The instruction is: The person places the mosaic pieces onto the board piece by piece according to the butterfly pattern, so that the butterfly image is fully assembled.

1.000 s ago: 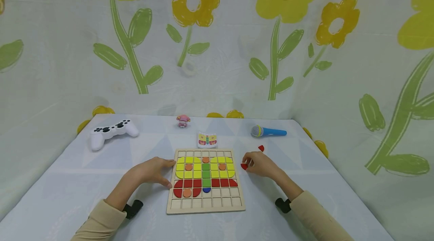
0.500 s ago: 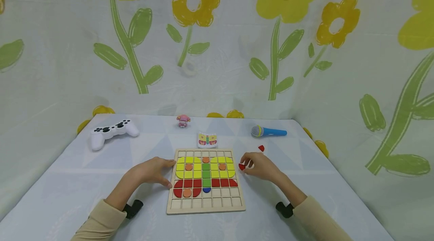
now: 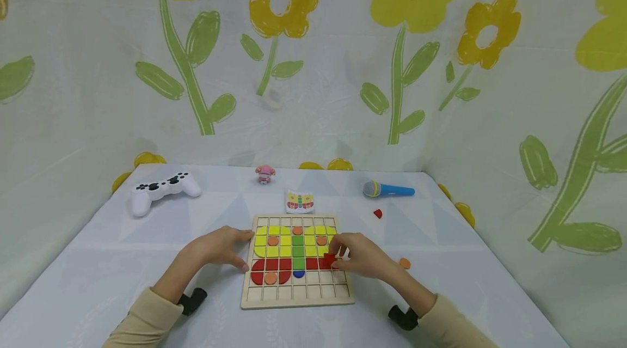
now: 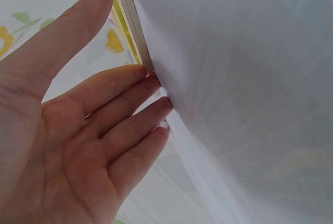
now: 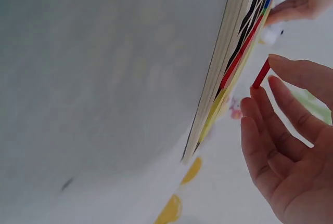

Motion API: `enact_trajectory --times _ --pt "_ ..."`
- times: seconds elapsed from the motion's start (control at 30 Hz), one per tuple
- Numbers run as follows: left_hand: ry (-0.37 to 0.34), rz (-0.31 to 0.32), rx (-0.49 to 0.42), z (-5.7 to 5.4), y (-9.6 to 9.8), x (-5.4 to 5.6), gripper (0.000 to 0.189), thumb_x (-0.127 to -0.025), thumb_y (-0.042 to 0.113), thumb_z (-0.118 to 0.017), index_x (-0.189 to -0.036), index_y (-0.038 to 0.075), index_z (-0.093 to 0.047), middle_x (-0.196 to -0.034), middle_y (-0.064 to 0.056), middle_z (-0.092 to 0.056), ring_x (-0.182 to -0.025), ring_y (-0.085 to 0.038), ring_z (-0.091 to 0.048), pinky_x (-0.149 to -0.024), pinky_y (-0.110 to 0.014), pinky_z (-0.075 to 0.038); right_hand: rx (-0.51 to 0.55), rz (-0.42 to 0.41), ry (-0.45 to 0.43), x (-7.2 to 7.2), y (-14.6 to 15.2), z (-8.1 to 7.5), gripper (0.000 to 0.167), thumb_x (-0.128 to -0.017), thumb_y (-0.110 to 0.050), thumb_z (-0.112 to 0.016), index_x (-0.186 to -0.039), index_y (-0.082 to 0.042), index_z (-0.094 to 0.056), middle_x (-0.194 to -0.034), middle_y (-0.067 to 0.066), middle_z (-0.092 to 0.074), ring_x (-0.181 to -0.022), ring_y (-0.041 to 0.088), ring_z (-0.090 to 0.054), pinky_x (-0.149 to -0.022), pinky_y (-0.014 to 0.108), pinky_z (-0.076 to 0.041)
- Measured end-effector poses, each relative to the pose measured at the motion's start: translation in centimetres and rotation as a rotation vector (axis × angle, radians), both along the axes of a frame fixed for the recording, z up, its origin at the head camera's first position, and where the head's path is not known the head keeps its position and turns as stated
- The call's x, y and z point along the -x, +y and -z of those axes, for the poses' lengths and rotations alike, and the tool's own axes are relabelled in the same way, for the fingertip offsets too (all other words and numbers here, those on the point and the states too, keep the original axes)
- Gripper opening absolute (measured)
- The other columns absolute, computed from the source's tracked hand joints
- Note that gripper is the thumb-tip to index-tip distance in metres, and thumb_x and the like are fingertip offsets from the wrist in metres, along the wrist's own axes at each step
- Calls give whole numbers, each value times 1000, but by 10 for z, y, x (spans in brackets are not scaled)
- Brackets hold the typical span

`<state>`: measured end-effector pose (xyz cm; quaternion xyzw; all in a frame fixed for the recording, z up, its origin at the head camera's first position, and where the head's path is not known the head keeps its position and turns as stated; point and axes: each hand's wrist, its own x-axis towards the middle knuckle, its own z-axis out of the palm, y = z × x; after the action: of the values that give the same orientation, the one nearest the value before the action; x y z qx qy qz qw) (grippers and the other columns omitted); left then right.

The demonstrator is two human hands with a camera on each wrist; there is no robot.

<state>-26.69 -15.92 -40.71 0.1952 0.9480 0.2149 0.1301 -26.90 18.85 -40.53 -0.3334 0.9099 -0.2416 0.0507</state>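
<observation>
A wooden grid board (image 3: 274,296) lies in the middle of the table, carrying flat yellow, red, green, orange and blue pieces in a butterfly pattern. My left hand (image 3: 220,246) rests at its left edge, thumb near the lower part and fingertips near the upper corner; the left wrist view shows the fingers (image 4: 130,125) loosely extended against the rim. Between thumb and fingertips my right hand (image 3: 361,255) pinches a red quarter-round piece (image 3: 329,260). That piece is over the right side of the board's red row, and appears edge-on above the board in the right wrist view.
A loose red piece (image 3: 377,213) and an orange disc (image 3: 404,263) lie right of the board. Behind it stand a small butterfly pattern card (image 3: 299,202) and a pink figurine (image 3: 265,175). A white game controller (image 3: 164,191) is at back left, a blue microphone (image 3: 389,190) at back right.
My right hand has moved left from beside the board to over its red row, carrying the red piece. The orange disc now shows behind the right forearm. My left hand stays put.
</observation>
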Motion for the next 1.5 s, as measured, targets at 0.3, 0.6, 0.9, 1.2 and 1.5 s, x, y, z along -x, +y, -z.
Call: enact_trajectory --times 0.3,0.6,0.9,1.2,1.5 --pt "-7 -6 7 -1 1 0 80 -70 30 -87 -137 1 -53 -137 -16 -54 -128 -38 -45 -102 -54 -38 -10 -39 -65 -9 -19 4 16 -80 -16 -79 -84 -20 -64 -77 -13 -59 -76 8 -55 -67 19 -51" --pt "-10 -6 5 -2 1 -1 80 -70 29 -87 -136 1 -53 -137 -17 -54 -128 -38 -45 -102 -54 -38 -47 -107 -37 -14 -33 5 16 -81 -14 -79 -77 -22 -65 -74 -17 -58 -68 5 -51 -61 18 -47" --pt "-12 -1 6 -2 1 -1 80 -70 29 -86 -137 0 -53 -137 -17 -54 -128 -38 -45 -102 -54 -38 -107 -89 -12 -16 -38 5 14 -80 -15 -80 -76 -21 -68 -75 -15 -57 -69 4 -50 -62 16 -47" --pt "-9 -2 5 -2 1 -1 81 -70 31 -86 -137 0 -53 -137 -17 -53 -128 -38 -44 -102 -54 -38 -128 -46 10 -19 -37 2 13 -79 -16 -80 -74 -21 -70 -75 -14 -56 -69 3 -49 -61 16 -46" --pt "-2 -8 10 -1 1 0 80 -69 31 -87 -136 1 -53 -136 -17 -55 -126 -38 -46 -101 -55 -39 -126 -1 -19 -19 -17 -5 7 -81 -21 -78 -87 -19 -74 -82 -13 -60 -77 9 -54 -66 20 -47"
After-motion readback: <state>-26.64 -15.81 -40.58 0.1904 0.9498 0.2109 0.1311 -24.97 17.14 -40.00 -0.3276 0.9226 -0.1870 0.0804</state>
